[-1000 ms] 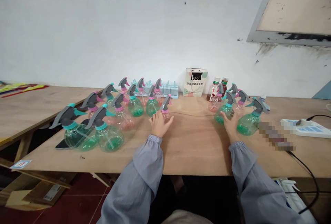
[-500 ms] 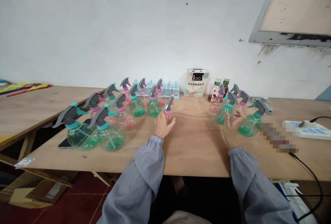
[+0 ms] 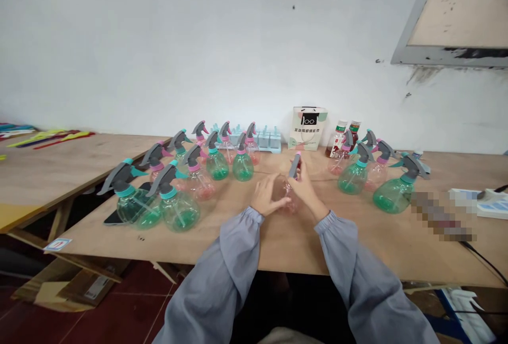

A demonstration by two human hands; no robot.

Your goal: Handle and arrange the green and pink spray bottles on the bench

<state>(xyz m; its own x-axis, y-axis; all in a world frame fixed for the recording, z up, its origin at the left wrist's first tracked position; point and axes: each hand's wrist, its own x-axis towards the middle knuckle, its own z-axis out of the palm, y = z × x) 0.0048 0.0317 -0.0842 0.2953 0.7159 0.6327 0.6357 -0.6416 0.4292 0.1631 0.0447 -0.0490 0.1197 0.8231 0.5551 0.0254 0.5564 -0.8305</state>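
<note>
A small clear spray bottle with a pink collar and grey trigger head stands between my hands. My right hand is closed around its neck and trigger head from the right. My left hand curves around the left of the bottle's round body, thumb across the front; part of the body is hidden. Left of my hands stand several spray bottles, among them a green one and a pink one. To the right are several more, including a green bottle and another green bottle.
A light-blue mould rack, a printed paper bag and two red-brown drink bottles stand along the wall. A dark phone lies under the left bottles. A white power strip and cable lie at right.
My right hand has come left from beside the right-hand green bottles to the pink-collared bottle's trigger head. That bottle and my left hand have shifted right. The view has turned slightly left.
</note>
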